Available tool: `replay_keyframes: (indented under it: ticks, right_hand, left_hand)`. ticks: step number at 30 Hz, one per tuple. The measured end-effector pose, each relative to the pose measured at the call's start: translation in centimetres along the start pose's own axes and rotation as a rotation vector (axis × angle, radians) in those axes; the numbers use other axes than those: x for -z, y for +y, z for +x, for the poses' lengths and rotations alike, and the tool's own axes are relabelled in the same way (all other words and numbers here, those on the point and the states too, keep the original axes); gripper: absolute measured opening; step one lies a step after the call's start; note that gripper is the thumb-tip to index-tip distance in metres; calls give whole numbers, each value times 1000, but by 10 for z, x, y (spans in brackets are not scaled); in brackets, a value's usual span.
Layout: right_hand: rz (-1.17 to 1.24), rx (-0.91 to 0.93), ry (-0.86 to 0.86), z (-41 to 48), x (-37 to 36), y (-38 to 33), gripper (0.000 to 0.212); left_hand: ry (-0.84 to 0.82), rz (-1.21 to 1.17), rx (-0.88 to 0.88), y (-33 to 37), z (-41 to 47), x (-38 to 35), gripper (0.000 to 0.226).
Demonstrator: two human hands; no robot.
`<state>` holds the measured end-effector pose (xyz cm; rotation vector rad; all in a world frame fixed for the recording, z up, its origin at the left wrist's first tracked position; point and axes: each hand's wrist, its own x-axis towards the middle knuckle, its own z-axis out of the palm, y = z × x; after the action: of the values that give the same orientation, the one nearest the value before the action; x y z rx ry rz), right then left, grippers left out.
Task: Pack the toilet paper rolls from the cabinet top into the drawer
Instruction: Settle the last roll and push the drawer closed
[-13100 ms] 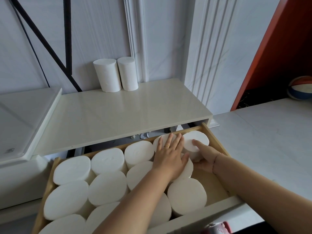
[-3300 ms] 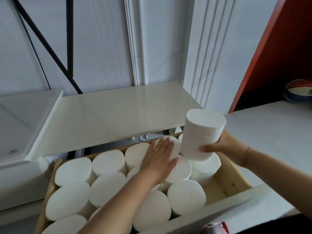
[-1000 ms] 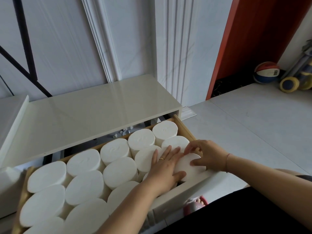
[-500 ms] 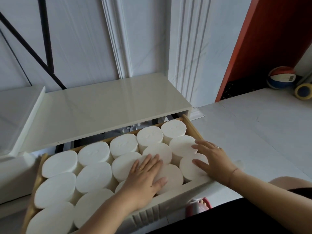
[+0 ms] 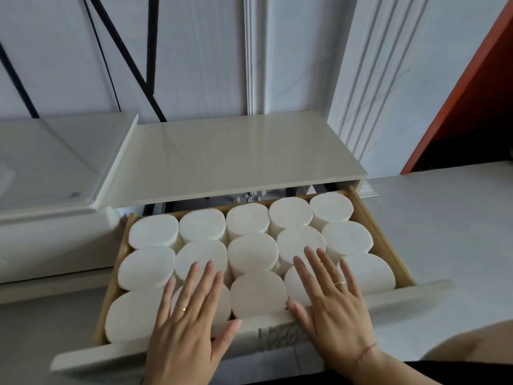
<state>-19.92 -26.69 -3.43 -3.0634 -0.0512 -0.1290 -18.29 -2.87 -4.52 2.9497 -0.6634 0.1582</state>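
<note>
Toilet paper rolls [image 5: 252, 254] are standing upright in three rows, filling the open drawer [image 5: 402, 298]. Left hand [image 5: 186, 329] and right hand [image 5: 333, 309] are lying flat on the front-row rolls, fingers [image 5: 206, 276] straight and spread, gripping nothing. Cabinet top [image 5: 236, 157] is sitting just behind the drawer.

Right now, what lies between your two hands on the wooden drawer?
Head view: one upright white toilet paper roll, front row, between left hand and right hand.
</note>
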Motion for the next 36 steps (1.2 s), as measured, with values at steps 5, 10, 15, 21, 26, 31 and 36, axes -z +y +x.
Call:
replay_keyframes:
  ticks: [5, 10, 15, 21, 26, 31, 36]
  right_hand:
    - [-14, -2, 90, 14, -6, -3, 66]
    - [-6, -16, 167, 39, -12, -4, 63]
    - [-15, -35, 214, 70, -16, -4, 62]
    - [-4, -150, 232, 109, -25, -8, 72]
    - [8, -185, 204, 145, -35, -5, 82]
    - [1, -174, 185, 177, -40, -2, 72]
    - [18, -177, 195, 204, -42, -2, 73]
  left_hand:
    - [97, 23, 44, -6, 8, -5, 69]
    - [144, 37, 58, -16, 30, -8, 67]
    - [167, 73, 59, -27, 58, -11, 67]
    - [238, 84, 79, -44, 97, -15, 66]
    - [244, 85, 116, -59, 130, -19, 68]
    - [228, 90, 132, -71, 160, -20, 74]
    - [237, 81, 154, -81, 183, -21, 72]
